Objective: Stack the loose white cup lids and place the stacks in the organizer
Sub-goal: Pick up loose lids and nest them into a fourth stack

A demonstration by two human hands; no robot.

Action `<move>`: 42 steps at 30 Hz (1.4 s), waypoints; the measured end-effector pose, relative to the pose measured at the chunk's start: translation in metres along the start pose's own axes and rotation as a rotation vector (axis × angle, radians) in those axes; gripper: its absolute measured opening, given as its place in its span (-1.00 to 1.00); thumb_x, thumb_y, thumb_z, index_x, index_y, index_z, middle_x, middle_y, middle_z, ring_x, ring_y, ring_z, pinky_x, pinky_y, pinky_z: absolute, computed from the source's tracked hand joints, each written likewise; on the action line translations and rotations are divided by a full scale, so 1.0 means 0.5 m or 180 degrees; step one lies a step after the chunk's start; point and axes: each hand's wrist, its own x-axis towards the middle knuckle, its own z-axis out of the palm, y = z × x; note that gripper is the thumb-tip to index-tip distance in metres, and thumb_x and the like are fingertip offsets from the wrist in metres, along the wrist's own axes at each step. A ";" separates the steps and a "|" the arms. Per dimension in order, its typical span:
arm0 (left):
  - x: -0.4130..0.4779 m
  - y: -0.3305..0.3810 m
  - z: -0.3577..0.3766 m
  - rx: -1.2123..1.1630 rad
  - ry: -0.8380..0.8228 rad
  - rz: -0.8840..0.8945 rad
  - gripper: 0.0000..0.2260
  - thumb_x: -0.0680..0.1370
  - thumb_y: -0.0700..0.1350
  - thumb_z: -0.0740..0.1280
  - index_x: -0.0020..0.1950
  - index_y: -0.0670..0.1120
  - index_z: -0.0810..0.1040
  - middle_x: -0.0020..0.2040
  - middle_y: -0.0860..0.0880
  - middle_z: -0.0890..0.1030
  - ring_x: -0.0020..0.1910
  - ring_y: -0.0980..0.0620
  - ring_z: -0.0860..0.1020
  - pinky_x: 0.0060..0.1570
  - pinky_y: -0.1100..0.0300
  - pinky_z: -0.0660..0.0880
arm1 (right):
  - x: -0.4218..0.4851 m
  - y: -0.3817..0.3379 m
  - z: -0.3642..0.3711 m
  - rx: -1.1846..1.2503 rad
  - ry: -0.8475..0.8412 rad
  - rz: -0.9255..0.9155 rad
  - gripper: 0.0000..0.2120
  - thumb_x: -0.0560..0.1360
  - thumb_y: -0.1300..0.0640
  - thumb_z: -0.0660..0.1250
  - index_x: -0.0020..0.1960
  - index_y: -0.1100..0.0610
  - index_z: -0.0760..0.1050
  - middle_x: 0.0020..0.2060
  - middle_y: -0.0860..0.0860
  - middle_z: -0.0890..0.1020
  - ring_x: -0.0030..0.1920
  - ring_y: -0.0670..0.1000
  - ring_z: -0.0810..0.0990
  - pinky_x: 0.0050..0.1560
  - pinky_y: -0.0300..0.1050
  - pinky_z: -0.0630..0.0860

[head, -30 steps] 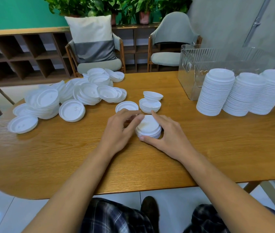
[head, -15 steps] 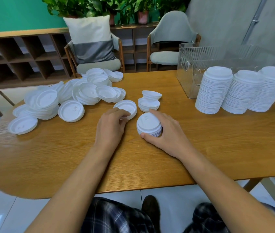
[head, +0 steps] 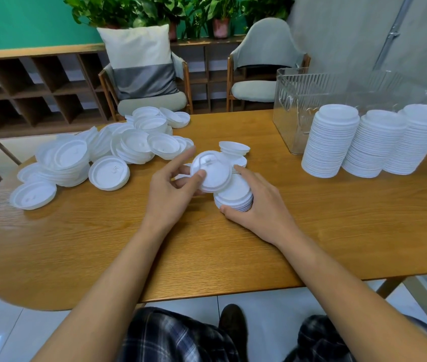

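My left hand (head: 173, 189) pinches a single white lid (head: 211, 171), held tilted just above the table. Right beside it stands a short stack of lids (head: 233, 195), with my right hand (head: 259, 205) curled round its right side. A heap of loose white lids (head: 118, 150) spreads over the table's left part. Behind the short stack lie a few more lids (head: 234, 148). Three tall finished stacks (head: 374, 142) stand at the right, in front of the clear plastic organizer (head: 289, 111).
The wooden table (head: 207, 252) has a rounded left end. Two chairs (head: 267, 66) and a low shelf unit (head: 24, 84) stand behind it. My legs in plaid trousers show below the table's front edge.
My left hand reached to a loose lid left of the short stack, picked it up and brought it over beside the stack. My right hand stayed on the stack.
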 end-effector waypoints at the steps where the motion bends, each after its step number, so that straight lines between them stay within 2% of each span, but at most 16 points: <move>1: 0.001 -0.005 0.001 0.0126 -0.0073 -0.0012 -0.61 0.60 -0.18 0.48 0.42 0.04 0.61 -0.07 -0.06 0.62 -0.20 0.03 0.68 -0.02 -0.03 0.70 | 0.000 -0.001 -0.001 -0.0004 -0.0022 -0.0013 -0.10 0.41 -0.13 0.59 0.63 -0.09 0.23 0.42 -0.10 0.46 0.40 -0.08 0.43 0.39 -0.08 0.40; 3: 0.000 -0.013 0.009 0.0440 -0.0158 0.0039 -0.70 0.59 -0.10 0.50 0.31 0.11 0.68 -0.18 -0.03 0.59 -0.27 -0.04 0.63 -0.06 -0.05 0.65 | 0.001 -0.003 -0.002 0.0003 -0.0066 -0.0048 -0.06 0.43 -0.13 0.59 0.65 -0.13 0.14 0.48 -0.11 0.43 0.45 -0.08 0.39 0.42 -0.11 0.35; 4: -0.003 -0.016 0.014 0.0603 -0.0200 0.0090 -0.74 0.58 -0.06 0.51 0.26 0.12 0.70 -0.22 -0.03 0.59 -0.28 -0.03 0.60 -0.11 0.03 0.62 | 0.001 -0.004 -0.002 0.0025 -0.0084 -0.0069 -0.05 0.43 -0.13 0.59 0.66 -0.15 0.13 0.49 -0.11 0.43 0.46 -0.08 0.39 0.42 -0.13 0.35; 6: -0.011 -0.019 0.025 0.0962 -0.0302 0.0225 -0.78 0.55 0.03 0.53 0.20 0.12 0.71 -0.29 0.02 0.59 -0.32 0.13 0.53 -0.18 0.28 0.47 | 0.000 -0.003 0.001 0.0056 -0.0095 -0.0117 -0.07 0.43 -0.15 0.58 0.65 -0.16 0.16 0.46 -0.11 0.45 0.44 -0.08 0.42 0.40 -0.12 0.38; 7: -0.016 -0.019 0.029 0.1130 -0.0372 0.0308 -0.77 0.54 0.08 0.53 0.18 0.11 0.71 -0.32 0.04 0.59 -0.34 0.19 0.50 -0.21 0.34 0.42 | -0.001 -0.001 0.002 0.0050 -0.0086 -0.0131 -0.09 0.43 -0.16 0.58 0.64 -0.14 0.20 0.44 -0.11 0.47 0.43 -0.08 0.43 0.39 -0.10 0.40; 9: -0.018 -0.021 0.030 0.1437 -0.0438 0.0460 -0.70 0.50 0.22 0.53 0.17 0.14 0.70 -0.35 0.06 0.56 -0.35 0.16 0.50 -0.23 0.29 0.43 | -0.002 0.001 0.004 0.0066 -0.0055 -0.0130 -0.13 0.42 -0.16 0.59 0.62 -0.09 0.28 0.41 -0.10 0.49 0.40 -0.11 0.45 0.38 -0.16 0.40; 11: -0.016 -0.023 0.026 0.1699 -0.0344 0.0619 -0.61 0.44 0.32 0.51 0.16 0.16 0.70 -0.27 0.11 0.52 -0.25 0.13 0.52 -0.17 0.25 0.47 | -0.002 0.001 0.005 0.0094 -0.0067 -0.0121 -0.15 0.42 -0.13 0.60 0.62 -0.07 0.30 0.39 -0.10 0.50 0.39 -0.13 0.45 0.35 -0.24 0.37; 14: -0.016 -0.024 0.026 0.1584 -0.0385 0.0812 -0.54 0.41 0.19 0.60 0.25 0.07 0.69 0.05 0.15 0.57 0.09 0.19 0.56 0.08 0.39 0.45 | -0.001 0.000 0.002 0.0087 -0.0122 -0.0155 -0.15 0.43 -0.07 0.60 0.62 -0.09 0.30 0.40 -0.10 0.50 0.39 -0.11 0.45 0.38 -0.14 0.41; 16: -0.018 -0.023 0.028 0.1547 -0.0546 0.0796 -0.48 0.41 0.17 0.60 0.32 0.03 0.66 0.19 0.17 0.63 0.22 0.22 0.56 0.19 0.31 0.48 | -0.001 0.002 0.003 0.0096 -0.0143 -0.0159 -0.15 0.43 -0.07 0.59 0.63 -0.09 0.28 0.42 -0.09 0.49 0.41 -0.09 0.44 0.41 -0.06 0.42; 21: -0.019 -0.016 0.032 0.1557 -0.0454 0.0712 -0.47 0.39 0.13 0.64 0.31 0.01 0.68 0.15 0.15 0.69 0.13 0.24 0.60 0.15 0.32 0.52 | -0.002 0.004 0.003 0.0076 -0.0182 -0.0015 -0.07 0.42 -0.12 0.59 0.66 -0.11 0.20 0.47 -0.08 0.46 0.47 -0.01 0.41 0.45 0.09 0.41; 26: -0.019 -0.020 0.032 0.1514 -0.0577 0.0618 -0.48 0.40 0.12 0.64 0.31 0.01 0.67 0.13 0.15 0.68 0.12 0.27 0.59 0.10 0.39 0.50 | -0.001 0.002 0.003 -0.0013 -0.0191 -0.0017 -0.05 0.42 -0.10 0.60 0.67 0.00 0.21 0.47 -0.05 0.47 0.47 -0.04 0.41 0.45 0.02 0.41; 31: -0.015 -0.019 0.028 0.1578 -0.0707 0.0626 -0.49 0.40 0.17 0.62 0.30 0.06 0.65 0.12 0.17 0.65 0.15 0.24 0.56 0.09 0.41 0.45 | -0.001 -0.005 0.003 -0.0030 -0.0247 -0.0015 0.06 0.35 -0.20 0.63 0.68 0.06 0.19 0.54 -0.06 0.41 0.52 -0.09 0.34 0.44 -0.24 0.27; 34: -0.013 -0.026 0.025 0.1751 -0.0757 0.0642 -0.46 0.41 0.22 0.59 0.32 0.03 0.65 0.16 0.14 0.63 0.19 0.19 0.53 0.16 0.34 0.43 | -0.002 -0.007 0.005 -0.0146 -0.0227 -0.0020 0.03 0.38 -0.24 0.58 0.68 0.06 0.18 0.55 -0.05 0.41 0.52 -0.04 0.34 0.46 -0.16 0.29; 37: -0.017 -0.031 0.019 0.1881 -0.0727 0.0817 -0.46 0.52 0.32 0.41 0.37 0.01 0.65 0.24 0.13 0.62 0.28 0.14 0.51 0.27 0.26 0.41 | -0.002 -0.007 0.006 -0.0147 -0.0143 0.0000 -0.03 0.42 -0.25 0.55 0.66 0.07 0.22 0.52 -0.04 0.44 0.51 -0.03 0.37 0.47 -0.12 0.32; 39: -0.013 -0.033 0.008 0.1965 -0.0421 0.0901 -0.56 0.60 0.22 0.36 0.35 -0.02 0.65 0.28 0.09 0.63 0.33 0.12 0.50 0.31 0.31 0.37 | -0.002 -0.009 0.005 -0.0195 -0.0130 0.0009 -0.04 0.43 -0.27 0.54 0.66 0.07 0.22 0.53 -0.05 0.44 0.52 -0.04 0.36 0.49 -0.10 0.31; 42: 0.003 -0.046 -0.009 0.2431 -0.0035 0.0807 -0.63 0.59 -0.01 0.47 0.37 -0.08 0.61 0.38 0.01 0.60 0.40 0.05 0.47 0.38 0.32 0.30 | -0.004 -0.008 0.004 -0.0241 -0.0138 0.0035 -0.06 0.45 -0.26 0.52 0.67 0.03 0.20 0.53 -0.07 0.42 0.53 -0.04 0.34 0.50 -0.06 0.31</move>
